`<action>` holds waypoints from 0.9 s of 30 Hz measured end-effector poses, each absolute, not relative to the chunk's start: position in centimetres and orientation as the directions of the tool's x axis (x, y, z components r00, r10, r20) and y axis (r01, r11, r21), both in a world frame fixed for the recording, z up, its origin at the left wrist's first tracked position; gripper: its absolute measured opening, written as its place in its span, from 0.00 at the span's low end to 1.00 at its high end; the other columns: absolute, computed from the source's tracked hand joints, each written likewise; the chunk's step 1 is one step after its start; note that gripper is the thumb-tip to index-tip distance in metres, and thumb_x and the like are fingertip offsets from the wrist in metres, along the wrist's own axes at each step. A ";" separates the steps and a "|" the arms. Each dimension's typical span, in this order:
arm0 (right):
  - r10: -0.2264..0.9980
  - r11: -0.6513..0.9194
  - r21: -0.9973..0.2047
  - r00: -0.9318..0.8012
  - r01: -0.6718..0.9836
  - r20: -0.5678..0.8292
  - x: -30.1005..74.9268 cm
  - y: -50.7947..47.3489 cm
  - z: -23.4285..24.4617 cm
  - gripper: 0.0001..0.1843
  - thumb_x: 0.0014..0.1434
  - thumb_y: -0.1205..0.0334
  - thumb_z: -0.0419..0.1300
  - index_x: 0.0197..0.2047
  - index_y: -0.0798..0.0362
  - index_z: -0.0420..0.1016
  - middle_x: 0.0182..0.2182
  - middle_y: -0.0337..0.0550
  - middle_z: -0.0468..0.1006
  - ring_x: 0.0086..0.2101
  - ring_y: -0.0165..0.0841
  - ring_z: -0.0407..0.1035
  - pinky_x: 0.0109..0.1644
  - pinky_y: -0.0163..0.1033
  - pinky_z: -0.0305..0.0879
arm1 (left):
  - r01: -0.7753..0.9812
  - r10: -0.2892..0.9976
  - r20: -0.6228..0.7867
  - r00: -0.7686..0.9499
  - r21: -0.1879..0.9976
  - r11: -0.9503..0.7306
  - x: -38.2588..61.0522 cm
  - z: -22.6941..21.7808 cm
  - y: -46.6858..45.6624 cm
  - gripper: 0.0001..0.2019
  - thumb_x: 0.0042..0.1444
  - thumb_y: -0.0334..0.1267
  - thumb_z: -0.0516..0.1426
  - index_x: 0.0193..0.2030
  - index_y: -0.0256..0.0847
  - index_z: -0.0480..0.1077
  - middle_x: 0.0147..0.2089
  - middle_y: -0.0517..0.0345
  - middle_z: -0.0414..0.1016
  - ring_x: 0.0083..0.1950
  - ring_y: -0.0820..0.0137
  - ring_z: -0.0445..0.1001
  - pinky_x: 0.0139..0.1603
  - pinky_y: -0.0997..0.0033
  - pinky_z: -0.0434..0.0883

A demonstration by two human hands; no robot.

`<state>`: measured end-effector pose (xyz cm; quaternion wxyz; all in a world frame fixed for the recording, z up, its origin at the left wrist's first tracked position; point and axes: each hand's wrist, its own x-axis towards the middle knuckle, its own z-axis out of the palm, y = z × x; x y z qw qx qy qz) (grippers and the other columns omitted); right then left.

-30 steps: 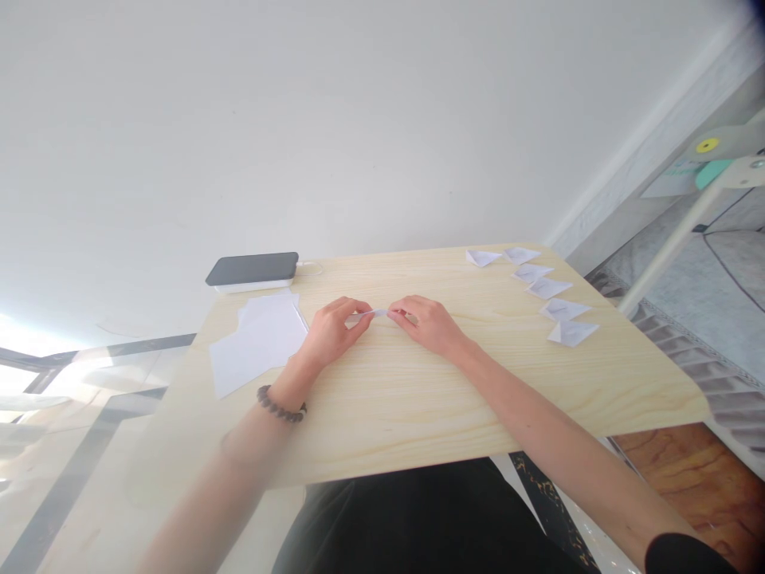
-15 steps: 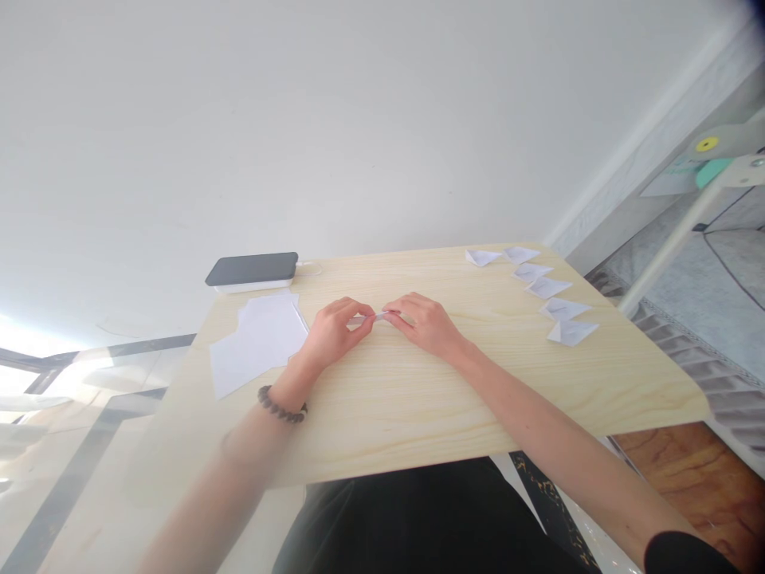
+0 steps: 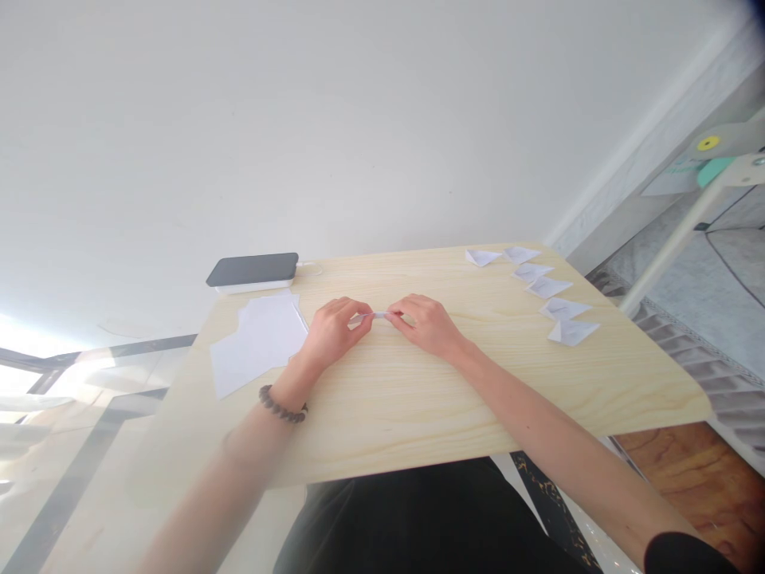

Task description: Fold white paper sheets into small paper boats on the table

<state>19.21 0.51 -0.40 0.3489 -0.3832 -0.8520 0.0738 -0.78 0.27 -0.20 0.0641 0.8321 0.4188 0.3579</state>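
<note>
A small folded piece of white paper is pinched between both hands over the middle of the light wooden table. My left hand, with a bead bracelet on its wrist, grips the paper's left end with curled fingers. My right hand grips the right end the same way. Most of the paper is hidden by my fingers.
A stack of white paper sheets lies left of my left hand. A dark phone on a white charger sits at the far left corner. Several folded paper pieces line the right side. A pale stand rises beyond the right edge.
Both hands stay on the paper at the table's middle; the fingers shift slightly along the fold. Nothing else has moved.
</note>
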 end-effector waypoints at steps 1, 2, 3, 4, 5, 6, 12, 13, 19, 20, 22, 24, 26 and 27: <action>0.706 0.694 -0.395 -0.463 0.602 0.536 19.2 0.5 -0.4 0.10 0.59 0.60 0.50 0.33 0.53 0.71 0.29 0.42 0.75 0.32 0.31 0.67 0.39 0.37 0.60 | 0.649 0.749 0.536 0.389 0.418 -0.636 -0.8 -0.3 0.3 0.05 0.53 0.38 0.53 0.34 0.40 0.69 0.34 0.56 0.74 0.35 0.71 0.71 0.39 0.70 0.66; 0.709 0.692 -0.399 -0.460 0.602 0.535 19.3 0.5 -0.4 0.10 0.59 0.60 0.50 0.34 0.53 0.71 0.30 0.42 0.76 0.32 0.31 0.67 0.39 0.37 0.60 | 0.647 0.760 0.526 0.383 0.434 -0.627 -0.8 -0.3 0.3 0.06 0.53 0.38 0.53 0.35 0.40 0.69 0.34 0.56 0.74 0.35 0.71 0.71 0.39 0.71 0.67; 0.712 0.689 -0.404 -0.456 0.602 0.534 19.3 0.6 -0.4 0.10 0.59 0.60 0.50 0.34 0.53 0.71 0.30 0.42 0.76 0.33 0.31 0.67 0.39 0.37 0.60 | 0.648 0.771 0.514 0.375 0.450 -0.615 -0.8 -0.4 0.3 0.06 0.53 0.38 0.53 0.35 0.40 0.68 0.35 0.56 0.74 0.36 0.71 0.71 0.38 0.71 0.67; 0.717 0.684 -0.410 -0.452 0.603 0.532 19.3 0.6 -0.5 0.10 0.60 0.60 0.50 0.34 0.53 0.71 0.31 0.42 0.76 0.33 0.31 0.67 0.39 0.37 0.60 | 0.651 0.782 0.503 0.368 0.462 -0.603 -0.8 -0.4 0.3 0.06 0.53 0.39 0.53 0.36 0.41 0.68 0.35 0.57 0.74 0.35 0.71 0.71 0.38 0.72 0.67; 0.721 0.680 -0.415 -0.448 0.604 0.529 19.4 0.6 -0.5 0.10 0.60 0.60 0.50 0.34 0.52 0.71 0.31 0.42 0.76 0.33 0.31 0.67 0.39 0.37 0.60 | 0.655 0.789 0.497 0.361 0.468 -0.594 -0.8 -0.5 0.3 0.06 0.53 0.39 0.53 0.36 0.41 0.69 0.34 0.57 0.74 0.34 0.72 0.71 0.37 0.72 0.67; 0.724 0.677 -0.420 -0.445 0.604 0.526 19.4 0.7 -0.5 0.10 0.60 0.60 0.50 0.34 0.52 0.71 0.31 0.42 0.76 0.33 0.31 0.67 0.39 0.37 0.60 | 0.657 0.792 0.495 0.358 0.469 -0.590 -0.8 -0.5 0.3 0.06 0.53 0.38 0.53 0.36 0.41 0.69 0.33 0.57 0.73 0.34 0.72 0.71 0.37 0.72 0.67; 0.737 0.663 -0.439 -0.429 0.606 0.522 19.5 0.7 -0.5 0.11 0.60 0.59 0.50 0.34 0.52 0.71 0.31 0.42 0.76 0.32 0.31 0.67 0.39 0.37 0.60 | 0.638 0.771 0.520 0.368 0.462 -0.616 -0.5 -0.2 0.2 0.06 0.53 0.37 0.53 0.35 0.40 0.69 0.33 0.57 0.74 0.33 0.72 0.71 0.36 0.73 0.67; 0.738 0.663 -0.441 -0.426 0.606 0.524 19.5 0.7 -0.5 0.11 0.60 0.59 0.50 0.34 0.52 0.71 0.31 0.42 0.76 0.33 0.31 0.67 0.39 0.37 0.60 | 0.641 0.780 0.515 0.355 0.473 -0.605 -0.5 -0.2 0.2 0.06 0.53 0.37 0.53 0.35 0.40 0.69 0.33 0.58 0.74 0.33 0.73 0.71 0.36 0.73 0.67; 0.747 0.644 -0.430 -0.398 0.633 0.532 19.6 0.7 -0.6 0.10 0.59 0.59 0.50 0.34 0.52 0.71 0.31 0.41 0.76 0.32 0.31 0.68 0.40 0.38 0.59 | 0.640 0.825 0.502 0.258 0.551 -0.536 -0.7 -0.1 0.2 0.08 0.53 0.41 0.55 0.34 0.40 0.71 0.30 0.61 0.75 0.30 0.74 0.71 0.34 0.75 0.68; 0.748 0.641 -0.422 -0.397 0.641 0.532 19.5 0.7 -0.6 0.10 0.59 0.59 0.51 0.34 0.52 0.71 0.31 0.41 0.76 0.32 0.31 0.68 0.41 0.38 0.59 | 0.633 0.822 0.505 0.264 0.553 -0.543 -0.7 -0.1 0.2 0.08 0.53 0.41 0.54 0.33 0.40 0.71 0.30 0.60 0.75 0.30 0.74 0.71 0.34 0.75 0.68; 0.739 0.650 -0.400 -0.414 0.646 0.532 19.4 0.6 -0.7 0.10 0.59 0.58 0.51 0.35 0.52 0.71 0.32 0.41 0.76 0.34 0.32 0.68 0.42 0.38 0.59 | 0.612 0.810 0.506 0.297 0.551 -0.568 -0.7 0.0 0.1 0.08 0.54 0.41 0.54 0.33 0.41 0.72 0.32 0.59 0.75 0.31 0.74 0.72 0.34 0.75 0.68; 0.718 0.675 -0.377 -0.446 0.635 0.534 19.2 0.6 -0.7 0.11 0.59 0.57 0.50 0.36 0.52 0.71 0.33 0.41 0.76 0.35 0.32 0.67 0.42 0.39 0.58 | 0.592 0.797 0.504 0.333 0.546 -0.593 -0.6 0.1 0.0 0.08 0.54 0.41 0.54 0.33 0.41 0.72 0.33 0.59 0.76 0.33 0.73 0.72 0.35 0.75 0.68; 0.703 0.692 -0.361 -0.468 0.625 0.536 19.1 0.6 -0.7 0.12 0.60 0.58 0.49 0.36 0.51 0.72 0.34 0.41 0.76 0.36 0.32 0.67 0.43 0.39 0.58 | 0.592 0.794 0.506 0.336 0.543 -0.596 -0.5 0.1 0.0 0.07 0.53 0.41 0.55 0.33 0.42 0.72 0.33 0.59 0.76 0.32 0.73 0.72 0.36 0.74 0.68; 0.701 0.693 -0.357 -0.469 0.626 0.537 19.1 0.7 -0.7 0.12 0.60 0.58 0.49 0.36 0.51 0.72 0.33 0.42 0.76 0.36 0.32 0.67 0.43 0.38 0.58 | 0.599 0.797 0.511 0.321 0.543 -0.589 -0.4 0.1 0.0 0.07 0.53 0.41 0.55 0.33 0.42 0.72 0.32 0.60 0.76 0.32 0.73 0.72 0.35 0.74 0.69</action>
